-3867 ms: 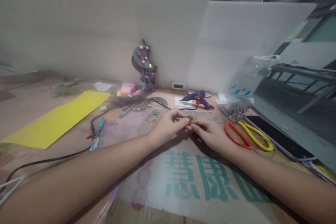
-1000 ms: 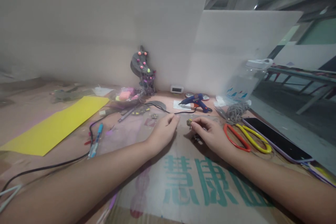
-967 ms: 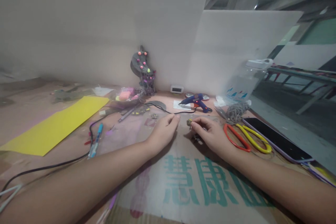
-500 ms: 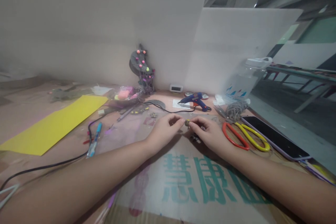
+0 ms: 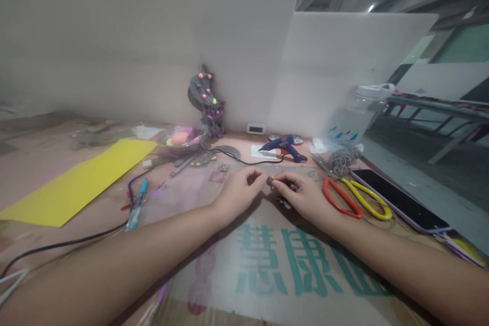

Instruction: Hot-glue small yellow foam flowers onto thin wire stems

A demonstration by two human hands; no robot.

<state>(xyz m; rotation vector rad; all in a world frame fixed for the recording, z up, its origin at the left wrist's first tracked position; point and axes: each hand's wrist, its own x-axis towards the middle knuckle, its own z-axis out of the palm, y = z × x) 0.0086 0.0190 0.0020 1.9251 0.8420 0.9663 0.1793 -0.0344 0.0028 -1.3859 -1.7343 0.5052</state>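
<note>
My left hand (image 5: 241, 189) and my right hand (image 5: 302, 192) meet above the middle of the board, thumbs and forefingers pinched toward each other. Between the fingertips is a small grey-and-yellow piece (image 5: 271, 181), too small to name. Both hands appear to grip it, the right fingers covering part of it. Below the right hand lies a small dark and whitish thing (image 5: 283, 202), partly hidden. A similar little grey piece (image 5: 223, 168) rests on the table beyond my left hand.
Right of my right hand are scissors with red and yellow handles (image 5: 367, 198), a phone (image 5: 397, 198) and grey yarn (image 5: 342, 163). Behind stand a blue glue gun (image 5: 284, 146), a bottle (image 5: 355, 117) and a grey crescent ornament (image 5: 202, 90). Leftward lie yellow sheet (image 5: 84, 181), pen (image 5: 138, 204) and black cable (image 5: 72, 240).
Both hands keep their pinch and have shifted very slightly, with the small piece moving a little left. Everything else stays in place.
</note>
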